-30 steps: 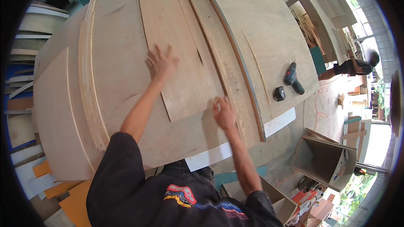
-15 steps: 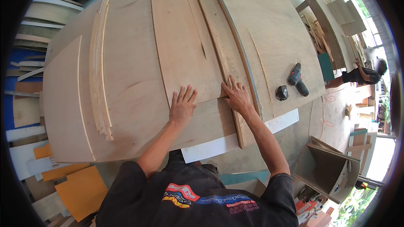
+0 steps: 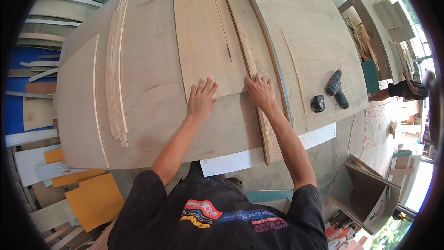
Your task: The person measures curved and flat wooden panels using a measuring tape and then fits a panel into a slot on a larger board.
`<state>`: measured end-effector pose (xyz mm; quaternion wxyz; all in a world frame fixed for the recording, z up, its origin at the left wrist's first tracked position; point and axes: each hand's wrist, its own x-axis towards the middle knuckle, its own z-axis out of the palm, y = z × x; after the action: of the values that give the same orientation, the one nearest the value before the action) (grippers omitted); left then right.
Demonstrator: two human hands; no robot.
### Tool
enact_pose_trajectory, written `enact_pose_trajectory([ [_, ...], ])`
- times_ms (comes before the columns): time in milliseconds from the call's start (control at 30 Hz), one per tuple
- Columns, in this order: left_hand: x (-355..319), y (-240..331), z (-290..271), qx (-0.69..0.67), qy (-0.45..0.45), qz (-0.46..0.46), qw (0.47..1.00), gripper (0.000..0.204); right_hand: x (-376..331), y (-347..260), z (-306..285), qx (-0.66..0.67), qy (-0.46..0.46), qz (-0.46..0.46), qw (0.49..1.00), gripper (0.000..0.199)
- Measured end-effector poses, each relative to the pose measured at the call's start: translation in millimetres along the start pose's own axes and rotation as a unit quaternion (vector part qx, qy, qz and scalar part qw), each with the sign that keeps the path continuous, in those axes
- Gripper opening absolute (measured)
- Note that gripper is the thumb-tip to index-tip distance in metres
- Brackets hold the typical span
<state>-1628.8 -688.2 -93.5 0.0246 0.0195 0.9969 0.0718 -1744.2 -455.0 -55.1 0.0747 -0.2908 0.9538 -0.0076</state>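
A thin light-brown wood panel (image 3: 203, 32) lies on the large plywood table (image 3: 148, 111), its right side along a long wooden strip (image 3: 243, 28). My left hand (image 3: 201, 99) rests flat on the panel's near left corner, fingers spread, holding nothing. My right hand (image 3: 262, 93) lies over the long strip at the panel's near right corner. Its fingers are bent but slightly apart, with the thumb side near the panel's edge; no grip shows. A dark slit runs lengthwise near the panel's right side.
A cordless drill (image 3: 336, 89) and a small black battery-like block (image 3: 317, 103) lie on the right. Narrow wood strips (image 3: 115, 69) and a thin board (image 3: 81, 106) lie left. A sawdust line (image 3: 294, 67) crosses the table. Another person (image 3: 409, 89) stands far right.
My right hand's fingers, stretched out before, are now more bent over the strip. The left hand stays at the panel's corner. The whole view has shifted slightly.
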Motion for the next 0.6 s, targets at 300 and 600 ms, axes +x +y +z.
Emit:
enact_pose_trajectory([
  [300,51.5,-24.1,-2.0,0.020,0.022,-0.039,0.999,0.064,69.3,-2.5,-9.3,-0.028,-0.052,0.044,0.997,0.064],
  [600,81.6,-46.4,-9.2,0.033,0.002,-0.059,0.998,0.062,112.2,-3.0,-15.4,-0.016,-0.111,0.081,0.990,0.063],
])
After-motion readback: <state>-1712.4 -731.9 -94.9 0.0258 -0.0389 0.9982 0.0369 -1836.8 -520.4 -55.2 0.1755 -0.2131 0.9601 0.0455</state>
